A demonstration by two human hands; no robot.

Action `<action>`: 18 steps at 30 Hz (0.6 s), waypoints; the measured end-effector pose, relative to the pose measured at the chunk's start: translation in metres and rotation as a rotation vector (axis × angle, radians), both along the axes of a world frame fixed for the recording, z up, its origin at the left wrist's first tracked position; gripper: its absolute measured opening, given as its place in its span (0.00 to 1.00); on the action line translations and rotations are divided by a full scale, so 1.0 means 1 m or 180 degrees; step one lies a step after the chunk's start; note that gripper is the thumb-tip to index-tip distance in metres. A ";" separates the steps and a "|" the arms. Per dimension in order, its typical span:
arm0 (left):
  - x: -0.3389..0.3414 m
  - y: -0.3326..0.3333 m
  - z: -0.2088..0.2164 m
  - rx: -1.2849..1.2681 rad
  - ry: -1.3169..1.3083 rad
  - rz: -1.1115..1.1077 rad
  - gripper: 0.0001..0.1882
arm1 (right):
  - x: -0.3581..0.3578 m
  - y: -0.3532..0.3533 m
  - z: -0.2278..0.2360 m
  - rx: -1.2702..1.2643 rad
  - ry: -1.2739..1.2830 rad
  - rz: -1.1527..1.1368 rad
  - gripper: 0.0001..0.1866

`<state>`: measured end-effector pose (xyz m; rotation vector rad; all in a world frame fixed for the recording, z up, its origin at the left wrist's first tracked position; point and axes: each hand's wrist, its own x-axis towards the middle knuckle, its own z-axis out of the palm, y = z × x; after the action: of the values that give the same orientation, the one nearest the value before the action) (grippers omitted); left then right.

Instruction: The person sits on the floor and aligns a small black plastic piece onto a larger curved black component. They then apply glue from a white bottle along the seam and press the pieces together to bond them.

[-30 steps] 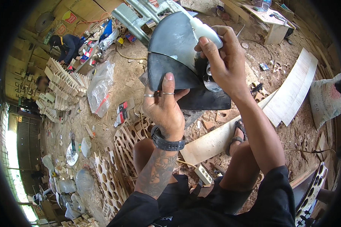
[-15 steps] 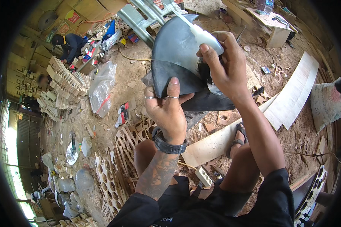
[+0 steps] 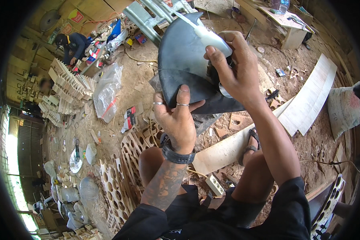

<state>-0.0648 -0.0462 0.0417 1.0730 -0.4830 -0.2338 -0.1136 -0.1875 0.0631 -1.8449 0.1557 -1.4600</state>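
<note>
My left hand [image 3: 177, 125] grips the lower edge of a dark grey, curved, fin-shaped piece [image 3: 181, 50], with the thumb on its face. A crease or seam runs across its lower part, and pale smears show on the upper surface. In my right hand [image 3: 241, 70] is a white squeeze bottle [image 3: 213, 40] with a long thin nozzle, tilted so that the nozzle points to the upper left along the piece's far edge. Thumb and fingers close round the bottle. Whether the nozzle touches the piece, I cannot tell. Another black curved part [image 3: 222, 105] lies below, partly hidden.
A metal frame [image 3: 142, 24] stands beyond the piece. Stacked wooden parts [image 3: 72, 84] and a plastic bag [image 3: 109, 92] lie at left, boards with round holes [image 3: 130, 150] nearer. A power strip [image 3: 215, 185] lies between my legs. Another person [image 3: 74, 44] bends over work at far left.
The white bottle has shifted slightly left and down with my right hand, lying closer over the dark piece. The piece has moved slightly left; my left hand keeps its grip.
</note>
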 end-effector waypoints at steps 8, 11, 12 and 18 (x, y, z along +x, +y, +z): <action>-0.006 0.001 -0.003 0.0039 0.0167 0.0030 0.13 | -0.001 0.001 0.000 -0.0127 0.0110 -0.0079 0.14; -0.006 0.002 -0.003 0.0023 0.0135 -0.0005 0.14 | -0.001 0.002 0.000 -0.0121 0.0132 -0.0075 0.14; -0.005 0.003 -0.003 0.0030 0.0092 -0.0037 0.14 | -0.001 0.002 0.001 -0.0095 0.0125 -0.0050 0.14; -0.002 0.004 -0.002 0.0103 0.0011 -0.0134 0.14 | -0.001 0.003 0.002 -0.0100 0.0165 -0.0065 0.14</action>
<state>-0.0666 -0.0422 0.0393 1.0945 -0.5004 -0.2812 -0.1148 -0.1847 0.0651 -1.9126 0.1783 -1.4367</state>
